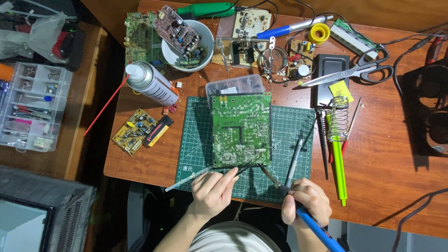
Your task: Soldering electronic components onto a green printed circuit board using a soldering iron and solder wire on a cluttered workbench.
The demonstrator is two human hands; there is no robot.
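The green circuit board (241, 129) lies on the cutting mat (289, 122) on the desk (387, 158). Left hand (211, 192) fingers pinch a thin wire, probably solder; right hand (305, 201) grips the blue soldering iron (322, 231). Both tips should meet steadily at the board's near edge.

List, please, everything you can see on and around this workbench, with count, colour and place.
circuit board: 1, green, on the cutting mat
cutting mat: 1, dark green, desk front
spray can: 1, silver, left of mat
bowl: 1, white, holding a board, desk rear
scissors: 1, black handles, right rear
parts organiser: 1, clear, side table left
solder reel: 1, yellow, rear
left hand: 1, holding a thin tool at the board's front edge
right hand: 1, gripping blue-handled soldering iron
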